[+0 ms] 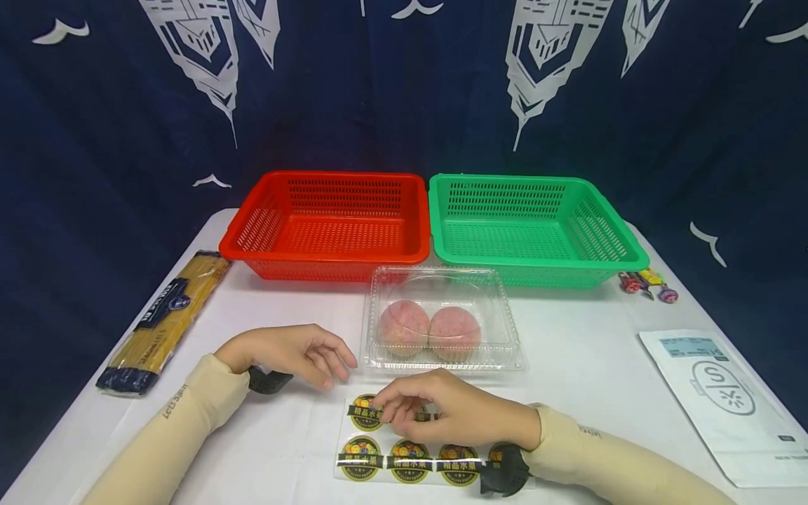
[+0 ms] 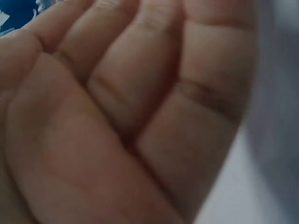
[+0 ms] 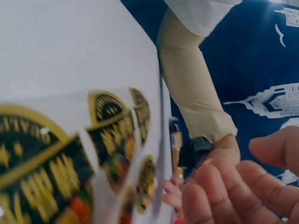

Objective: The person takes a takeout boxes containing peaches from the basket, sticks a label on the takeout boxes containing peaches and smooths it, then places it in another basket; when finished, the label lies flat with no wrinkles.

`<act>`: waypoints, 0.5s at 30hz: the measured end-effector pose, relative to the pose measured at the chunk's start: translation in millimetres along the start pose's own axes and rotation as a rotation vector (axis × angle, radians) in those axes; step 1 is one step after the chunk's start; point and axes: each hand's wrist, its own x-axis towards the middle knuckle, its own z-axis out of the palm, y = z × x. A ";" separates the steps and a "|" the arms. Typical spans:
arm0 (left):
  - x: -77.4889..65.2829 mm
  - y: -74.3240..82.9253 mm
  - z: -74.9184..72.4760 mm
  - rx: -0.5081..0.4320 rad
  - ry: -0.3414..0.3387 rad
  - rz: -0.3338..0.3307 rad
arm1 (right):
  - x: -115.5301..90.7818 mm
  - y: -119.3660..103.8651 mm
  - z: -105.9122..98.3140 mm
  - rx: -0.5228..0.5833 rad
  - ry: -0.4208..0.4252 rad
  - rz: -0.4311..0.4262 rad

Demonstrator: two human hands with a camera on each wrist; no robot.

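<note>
My right hand (image 1: 463,407) hovers low over a sheet of round black-and-gold fruit stickers (image 1: 410,459), its fingers loosely bent and holding nothing. Part of the sheet's top row is hidden beneath it. Left of the sheet is my left hand (image 1: 293,351), palm down with relaxed fingers, its fingertips near the left front corner of a clear plastic clamshell box (image 1: 499,315). Inside that lidded box sit two round pink peaches (image 1: 404,326), side by side. The left wrist view is filled by the bare left palm (image 2: 84,154). Stickers (image 3: 46,186) loom large beside the right fingers (image 3: 210,200) in the right wrist view.
Behind the box stand a red basket (image 1: 328,270) and a green basket (image 1: 536,273), side by side. A pack of spaghetti (image 1: 167,319) lies along the left edge. Several wrapped lollipops (image 1: 647,284) and a white printed pouch (image 1: 726,407) lie at right.
</note>
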 end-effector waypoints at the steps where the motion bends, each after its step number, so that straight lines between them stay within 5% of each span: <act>1: 1.2 -0.3 1.8 -0.001 -0.004 -0.013 | 1.7 1.7 2.0 0.014 -0.009 0.018; 10: 6.5 3.2 16.0 0.097 0.052 -0.056 | 13.6 20.6 15.5 0.034 -0.018 0.150; 15: 10.2 5.0 22.9 0.096 0.015 -0.071 | 15.5 27.7 20.6 0.057 -0.005 0.151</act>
